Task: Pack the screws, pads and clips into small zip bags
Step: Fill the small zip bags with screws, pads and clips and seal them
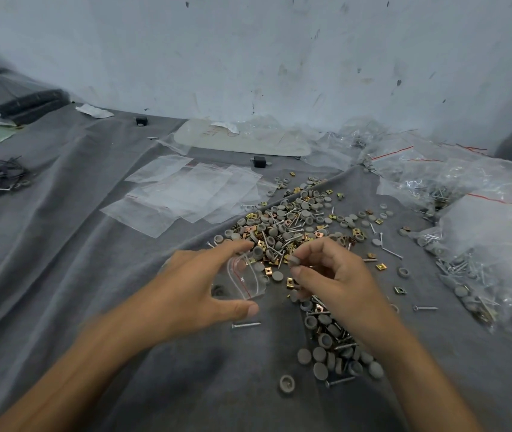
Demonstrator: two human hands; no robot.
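Observation:
A heap of grey round pads, brass clips and silver screws lies on the grey cloth. My left hand holds a small clear zip bag with a red seal line, between thumb and fingers, its mouth towards the heap. My right hand pinches a grey pad between thumb and forefinger just right of the bag. A second cluster of pads and screws lies under my right wrist.
Flat empty zip bags are spread behind my left hand. Filled bags of hardware pile up at the right. A pale board lies by the wall, and black ties lie at the far left.

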